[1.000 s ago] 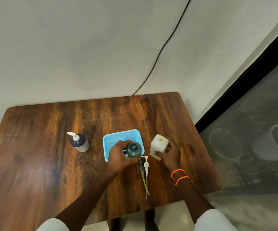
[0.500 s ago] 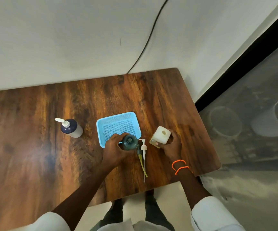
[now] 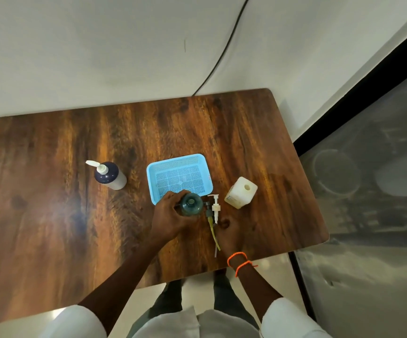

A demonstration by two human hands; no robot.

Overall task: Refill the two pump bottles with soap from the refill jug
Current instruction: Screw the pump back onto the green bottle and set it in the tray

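My left hand (image 3: 168, 220) grips an uncapped teal pump bottle (image 3: 191, 204) that stands upright at the blue basket's near edge. Two removed pumps lie just right of it: a white pump (image 3: 215, 208) and a dark pump (image 3: 208, 212) with a yellow tube. My right hand (image 3: 229, 236) sits at the pumps' tubes with its fingers curled; whether it pinches one is unclear. The cream refill jug (image 3: 241, 192) stands alone with its mouth open, right of the pumps. A dark blue pump bottle (image 3: 109, 176), its white pump fitted, stands to the left.
A pale blue perforated basket (image 3: 152, 176) sits mid-table. The wooden table (image 3: 51, 228) has its near edge close to my body. A black cable (image 3: 222, 52) runs down the wall to the table's far edge. A glass panel borders the right side.
My right hand let go of the refill jug and drew back toward me to the pump tubes. My left hand kept its grip on the teal bottle.
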